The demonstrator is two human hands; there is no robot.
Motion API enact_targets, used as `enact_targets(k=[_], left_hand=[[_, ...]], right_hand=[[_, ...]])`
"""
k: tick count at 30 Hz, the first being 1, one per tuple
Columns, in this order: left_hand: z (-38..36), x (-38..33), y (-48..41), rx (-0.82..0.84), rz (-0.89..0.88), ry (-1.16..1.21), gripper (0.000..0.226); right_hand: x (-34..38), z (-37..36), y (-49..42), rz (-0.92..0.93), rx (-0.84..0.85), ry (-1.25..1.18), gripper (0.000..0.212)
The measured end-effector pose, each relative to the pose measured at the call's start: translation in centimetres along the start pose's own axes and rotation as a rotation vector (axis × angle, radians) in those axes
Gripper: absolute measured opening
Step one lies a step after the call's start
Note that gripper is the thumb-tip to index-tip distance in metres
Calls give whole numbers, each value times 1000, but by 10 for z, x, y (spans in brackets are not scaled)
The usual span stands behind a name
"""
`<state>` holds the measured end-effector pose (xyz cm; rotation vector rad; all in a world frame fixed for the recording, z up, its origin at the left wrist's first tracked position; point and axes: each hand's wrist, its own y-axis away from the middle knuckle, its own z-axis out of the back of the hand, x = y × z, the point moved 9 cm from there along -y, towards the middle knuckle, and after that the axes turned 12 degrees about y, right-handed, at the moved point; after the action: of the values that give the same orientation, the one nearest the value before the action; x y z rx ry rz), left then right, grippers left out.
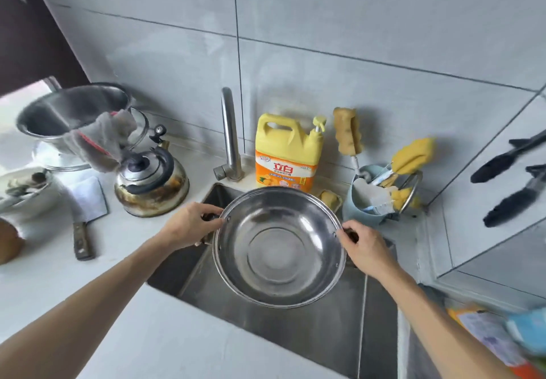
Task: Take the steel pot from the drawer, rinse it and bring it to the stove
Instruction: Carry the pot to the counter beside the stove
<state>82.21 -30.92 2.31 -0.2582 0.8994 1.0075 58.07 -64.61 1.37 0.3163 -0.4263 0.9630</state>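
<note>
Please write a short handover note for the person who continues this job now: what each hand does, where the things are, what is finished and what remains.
Left hand: closed on the left handle of the steel pot.
Right hand: closed on the pot's right handle.
The pot is held above the sink, mouth tilted toward the camera, inside looks dry and empty. The faucet stands behind the sink; no water can be seen running.
Done: pot is out of the drawer and at the sink.
Left: rinse it, then carry it to the stove, which is not in view.
</note>
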Motion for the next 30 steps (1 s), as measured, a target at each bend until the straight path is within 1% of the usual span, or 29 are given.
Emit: enact_targets(k=[2, 6, 9, 10, 13, 15, 17, 20, 23, 27, 28, 30], left_hand=[[12, -25, 14, -10, -1, 5, 12], [29, -73, 44, -28, -27, 28, 7], [39, -118, 62, -24, -92, 15, 4], [42, -135, 67, -16, -121, 8, 4], [47, -169, 70, 9, -166, 7, 16], [48, -201, 75, 38, -223, 12, 11], [40, -242, 85, 64, -322, -1, 3], [12, -293, 105, 164, -432, 21, 7], [-28, -337, 134, 272, -532, 4, 14], [-95, -399, 197, 429, -656, 6, 7], [-113, -414, 215, 464, -682, -1, 3], [-151, -443, 254, 531, -745, -20, 5]], right_hand=[[9, 29, 11, -42, 11, 19, 17], [23, 86, 40, -50, -32, 43, 22], [29, 126, 64, -84, -61, 68, 23], [29, 143, 75, -102, -93, 72, 23], [28, 179, 106, -148, -166, 93, 22], [24, 201, 137, -214, -225, 70, 19], [12, 222, 175, -290, -293, 65, 18], [-17, 248, 241, -423, -387, 79, 28], [-36, 271, 321, -549, -456, 88, 29], [-47, 305, 439, -672, -576, 103, 32], [-52, 311, 470, -714, -596, 106, 31], [-65, 319, 534, -803, -633, 84, 25]])
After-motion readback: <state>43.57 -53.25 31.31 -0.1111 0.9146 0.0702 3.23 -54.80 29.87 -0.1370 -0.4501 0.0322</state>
